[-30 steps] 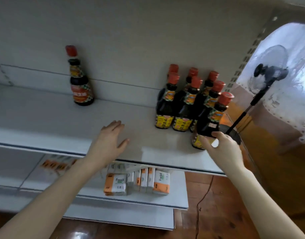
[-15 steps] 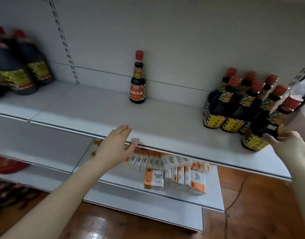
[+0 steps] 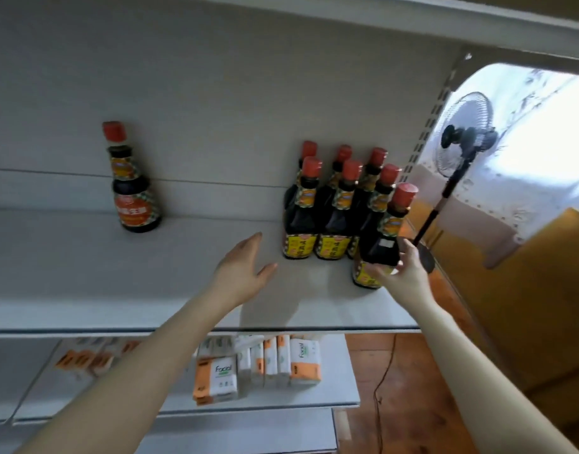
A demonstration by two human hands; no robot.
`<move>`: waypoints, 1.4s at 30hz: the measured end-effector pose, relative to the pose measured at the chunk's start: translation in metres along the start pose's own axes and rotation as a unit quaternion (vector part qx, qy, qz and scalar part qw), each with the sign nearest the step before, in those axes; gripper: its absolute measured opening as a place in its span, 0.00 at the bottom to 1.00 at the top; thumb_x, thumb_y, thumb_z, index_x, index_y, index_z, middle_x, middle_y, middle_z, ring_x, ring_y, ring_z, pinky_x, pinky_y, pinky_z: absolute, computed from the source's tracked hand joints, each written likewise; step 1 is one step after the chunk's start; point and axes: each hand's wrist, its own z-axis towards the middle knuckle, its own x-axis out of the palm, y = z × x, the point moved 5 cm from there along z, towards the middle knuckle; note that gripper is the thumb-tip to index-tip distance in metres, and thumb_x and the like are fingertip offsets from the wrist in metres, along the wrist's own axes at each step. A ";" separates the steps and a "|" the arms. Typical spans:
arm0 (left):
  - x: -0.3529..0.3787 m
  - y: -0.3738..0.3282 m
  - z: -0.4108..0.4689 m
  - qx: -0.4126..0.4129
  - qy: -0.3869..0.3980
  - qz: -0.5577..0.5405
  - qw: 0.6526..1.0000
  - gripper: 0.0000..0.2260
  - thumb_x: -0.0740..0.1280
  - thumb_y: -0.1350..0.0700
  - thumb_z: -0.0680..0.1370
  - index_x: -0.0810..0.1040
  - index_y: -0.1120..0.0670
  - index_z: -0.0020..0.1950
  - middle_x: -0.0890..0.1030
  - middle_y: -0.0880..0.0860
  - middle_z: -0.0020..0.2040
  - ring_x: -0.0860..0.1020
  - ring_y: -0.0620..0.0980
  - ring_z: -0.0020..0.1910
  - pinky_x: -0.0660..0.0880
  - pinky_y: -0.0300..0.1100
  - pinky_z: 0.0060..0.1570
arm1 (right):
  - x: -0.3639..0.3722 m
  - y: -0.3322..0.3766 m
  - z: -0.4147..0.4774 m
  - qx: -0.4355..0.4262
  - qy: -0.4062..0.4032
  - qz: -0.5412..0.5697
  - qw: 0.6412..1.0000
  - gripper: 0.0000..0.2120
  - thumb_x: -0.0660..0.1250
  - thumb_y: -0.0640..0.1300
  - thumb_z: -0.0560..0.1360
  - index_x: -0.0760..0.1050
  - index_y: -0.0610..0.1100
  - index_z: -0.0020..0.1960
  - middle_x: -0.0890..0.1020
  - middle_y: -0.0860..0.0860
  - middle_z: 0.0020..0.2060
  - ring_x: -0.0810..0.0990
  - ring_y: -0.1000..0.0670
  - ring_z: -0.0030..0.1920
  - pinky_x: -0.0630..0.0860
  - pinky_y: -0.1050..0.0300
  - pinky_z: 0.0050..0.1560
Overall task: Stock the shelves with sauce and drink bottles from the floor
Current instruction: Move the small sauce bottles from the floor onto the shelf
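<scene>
Her right hand gripped the front sauce bottle on the shelf; her left hand hovered beside it, fingers spread.

Dim, flat indoor light. The brightest source is the window past the shelf's right end, blown out to white, with the fan a dark silhouette against it. The left hand casts a soft shadow on the shelf, toward its front edge. Front bottle near-black, little sheen. Shelf edges bow from the wide-angle lens. Tissue packs below are smeared and soft.
</scene>
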 end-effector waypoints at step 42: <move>-0.140 0.196 -0.202 -0.069 -0.067 0.251 0.963 0.24 0.56 0.44 0.70 0.82 0.61 0.47 0.84 0.58 0.45 0.83 0.55 0.44 0.79 0.51 0.42 | 0.227 0.164 -0.181 -0.228 0.213 -0.237 0.920 0.28 0.61 0.56 0.76 0.63 0.40 0.69 0.71 0.44 0.67 0.67 0.44 0.67 0.65 0.54 0.62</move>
